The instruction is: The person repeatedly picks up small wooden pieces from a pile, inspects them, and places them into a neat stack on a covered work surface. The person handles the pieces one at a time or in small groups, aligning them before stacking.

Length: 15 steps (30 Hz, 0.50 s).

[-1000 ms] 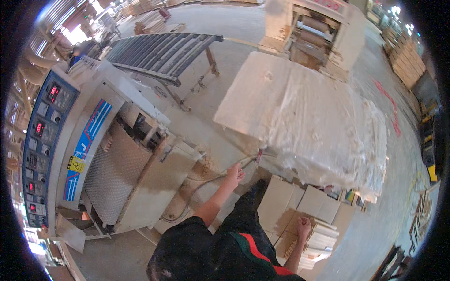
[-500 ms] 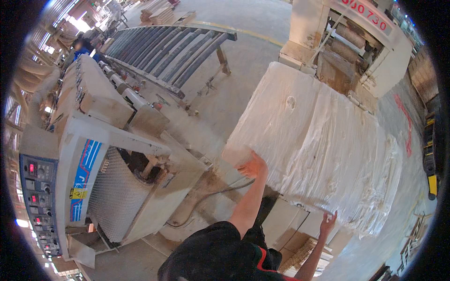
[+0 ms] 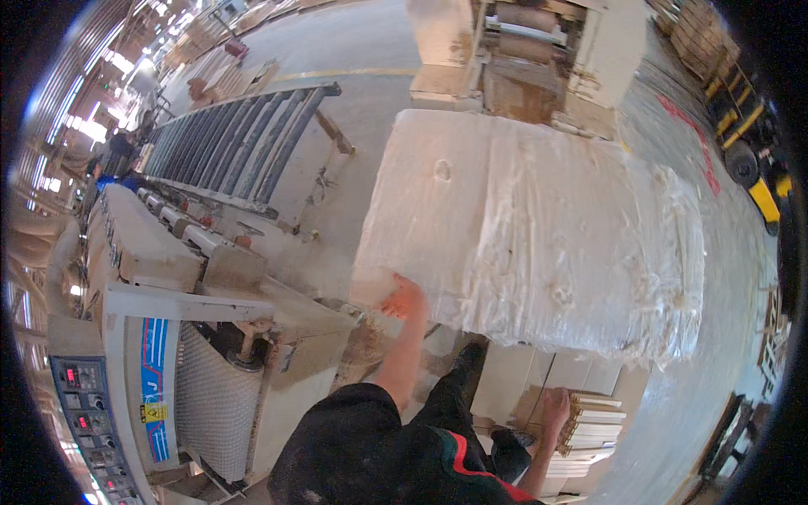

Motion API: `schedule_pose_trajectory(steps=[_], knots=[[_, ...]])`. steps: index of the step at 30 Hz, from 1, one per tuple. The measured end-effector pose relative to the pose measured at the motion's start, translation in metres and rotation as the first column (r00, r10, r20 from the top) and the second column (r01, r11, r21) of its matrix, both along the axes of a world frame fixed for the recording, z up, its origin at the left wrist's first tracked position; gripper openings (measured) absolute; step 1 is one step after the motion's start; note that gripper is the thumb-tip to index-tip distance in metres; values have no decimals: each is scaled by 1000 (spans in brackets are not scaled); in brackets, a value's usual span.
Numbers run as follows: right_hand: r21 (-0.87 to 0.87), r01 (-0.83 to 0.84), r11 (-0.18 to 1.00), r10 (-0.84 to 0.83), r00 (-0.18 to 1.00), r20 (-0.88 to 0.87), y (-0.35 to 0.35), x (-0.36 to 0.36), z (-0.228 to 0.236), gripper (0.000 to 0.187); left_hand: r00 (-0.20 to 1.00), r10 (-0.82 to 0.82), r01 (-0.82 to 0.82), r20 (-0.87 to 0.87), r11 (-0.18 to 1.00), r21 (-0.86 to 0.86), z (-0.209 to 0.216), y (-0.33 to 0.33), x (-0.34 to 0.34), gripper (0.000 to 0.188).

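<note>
Head view, one: wide fisheye, left lens of a side-by-side pair worn on my head. Aim: downward and forward. Set: upright, unmirrored, my left at picture left. Nearest the lens, lower edge: my black shirt (image 3: 345, 438), seen from above. Within arm's reach: my left hand (image 3: 407, 300), near centre; my right hand (image 3: 555, 407), lower right. Just beyond, centre to right: pale wrapped stack (image 3: 539, 227), top face in view. Lower left rim: control panel (image 3: 91, 421), bent by the lens. Farther off, upper left: roller conveyor (image 3: 236, 143). Corners: black, outside the lens circle.
</note>
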State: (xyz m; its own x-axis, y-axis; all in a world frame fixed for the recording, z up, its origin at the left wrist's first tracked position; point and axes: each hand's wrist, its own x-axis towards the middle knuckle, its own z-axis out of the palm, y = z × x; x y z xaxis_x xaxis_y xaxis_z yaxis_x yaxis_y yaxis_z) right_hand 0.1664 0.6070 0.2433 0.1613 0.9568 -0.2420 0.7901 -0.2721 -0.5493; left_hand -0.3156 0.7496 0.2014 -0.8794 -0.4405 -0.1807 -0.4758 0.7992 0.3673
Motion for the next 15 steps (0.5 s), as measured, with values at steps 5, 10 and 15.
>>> schedule_pose_trajectory(steps=[5, 10, 15], knots=[[-233, 250, 940, -222, 965, 140, -197, 81, -57, 49, 927, -374, 298, 36, 790, 536, -72, -48, -10, 92], [-214, 599, 772, -624, 777, -78, -227, 94, 52, 36, 551, -620, 70, 558, 701, 710, -80, -124, 139, 76], [-109, 813, 572, -804, 530, -269, -252, 120, 11, 42, -323, -726, 451, 607, 446, 773, -19, -159, 304, 57]])
